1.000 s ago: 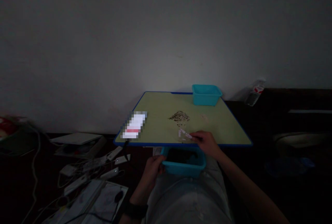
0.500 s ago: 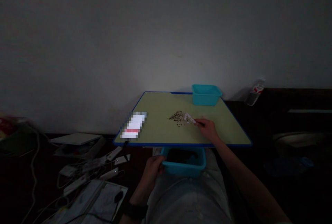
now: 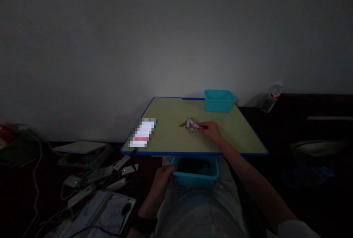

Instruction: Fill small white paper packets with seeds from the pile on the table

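My right hand (image 3: 211,130) reaches over the folding table (image 3: 165,139), its fingers closed on a small whitish tool (image 3: 195,125) with a broad or forked front; its exact kind is too dim to make out. The tool's front lies over a pile of small dark and pale grains (image 3: 185,123) in the middle of the tabletop. Down on the lap, my left hand (image 3: 164,175) grips the left rim of a blue plastic basin (image 3: 197,179). Dark contents fill much of that basin.
A second blue basin (image 3: 220,102) stands at the table's back right corner. A blurred phone (image 3: 143,133) lies on the left side. Power strips and cables (image 3: 91,179) spread over the floor at left. A plastic bottle (image 3: 271,98) leans beyond the table's right.
My right hand has moved left, carrying the whitish tool from the right edge of the grain pile to over its middle. My left hand stays on the basin's rim.
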Demonstrator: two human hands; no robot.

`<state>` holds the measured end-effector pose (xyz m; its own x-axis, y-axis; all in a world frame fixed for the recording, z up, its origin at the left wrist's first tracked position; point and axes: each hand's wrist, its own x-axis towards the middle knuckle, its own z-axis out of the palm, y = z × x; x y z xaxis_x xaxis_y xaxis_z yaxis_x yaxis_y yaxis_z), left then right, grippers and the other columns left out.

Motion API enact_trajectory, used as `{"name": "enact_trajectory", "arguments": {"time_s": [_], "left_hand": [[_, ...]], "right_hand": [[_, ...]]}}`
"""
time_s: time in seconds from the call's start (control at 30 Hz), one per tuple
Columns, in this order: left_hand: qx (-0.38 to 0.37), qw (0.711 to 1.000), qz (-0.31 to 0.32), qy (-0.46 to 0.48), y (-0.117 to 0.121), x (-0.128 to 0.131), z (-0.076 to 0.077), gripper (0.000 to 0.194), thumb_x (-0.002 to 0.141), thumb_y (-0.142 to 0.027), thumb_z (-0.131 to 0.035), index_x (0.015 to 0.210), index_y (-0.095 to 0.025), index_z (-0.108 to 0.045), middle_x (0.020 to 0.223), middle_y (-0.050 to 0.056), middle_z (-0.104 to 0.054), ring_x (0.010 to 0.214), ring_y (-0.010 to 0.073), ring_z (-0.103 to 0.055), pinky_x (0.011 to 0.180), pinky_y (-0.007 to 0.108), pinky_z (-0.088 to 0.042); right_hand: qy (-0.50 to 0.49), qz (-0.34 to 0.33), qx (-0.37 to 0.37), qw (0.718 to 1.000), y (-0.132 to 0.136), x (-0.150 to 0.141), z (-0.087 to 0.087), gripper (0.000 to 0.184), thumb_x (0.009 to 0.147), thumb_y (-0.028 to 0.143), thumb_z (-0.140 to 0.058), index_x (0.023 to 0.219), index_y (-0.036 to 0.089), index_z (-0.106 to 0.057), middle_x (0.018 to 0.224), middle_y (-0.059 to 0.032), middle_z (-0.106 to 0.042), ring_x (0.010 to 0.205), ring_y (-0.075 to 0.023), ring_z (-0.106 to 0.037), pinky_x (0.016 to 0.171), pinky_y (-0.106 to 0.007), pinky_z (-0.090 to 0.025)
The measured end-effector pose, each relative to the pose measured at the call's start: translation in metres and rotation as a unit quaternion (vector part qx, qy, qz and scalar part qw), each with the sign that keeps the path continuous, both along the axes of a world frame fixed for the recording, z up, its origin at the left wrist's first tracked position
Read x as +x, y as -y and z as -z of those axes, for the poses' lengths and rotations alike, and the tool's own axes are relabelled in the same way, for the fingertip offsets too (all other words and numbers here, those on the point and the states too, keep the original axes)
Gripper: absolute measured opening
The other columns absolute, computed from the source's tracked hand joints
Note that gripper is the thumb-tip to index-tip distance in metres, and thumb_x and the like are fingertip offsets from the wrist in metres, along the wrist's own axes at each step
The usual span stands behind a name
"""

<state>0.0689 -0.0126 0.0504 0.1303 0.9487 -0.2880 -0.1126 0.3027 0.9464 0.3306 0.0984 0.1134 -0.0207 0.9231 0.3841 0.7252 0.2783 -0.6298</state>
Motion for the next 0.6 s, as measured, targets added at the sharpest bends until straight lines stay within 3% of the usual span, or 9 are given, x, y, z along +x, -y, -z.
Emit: {"name": "enact_trajectory", "arguments": {"time_s": [0.6], "left_hand": [[-0.001,1.0,-0.004,0.001,-0.0024,-0.0014,0.0098,0.033,0.07,-0.029,-0.061,0.041,-0.019,-0.05,0.029,-0.008,-0.039,0.031,0.0082,-0.038,0.038,0.022,-0.032]], "right_hand": [[-0.036,-0.03,-0.026,0.999,0.0004,-0.0016,0.0043,0.024,0.077,0.02,-0.057,0.097,0.023,-0.07,0.092,-0.0023,-0.071,0.075,-0.0183,-0.065,0.071,-0.028,-0.048]]}}
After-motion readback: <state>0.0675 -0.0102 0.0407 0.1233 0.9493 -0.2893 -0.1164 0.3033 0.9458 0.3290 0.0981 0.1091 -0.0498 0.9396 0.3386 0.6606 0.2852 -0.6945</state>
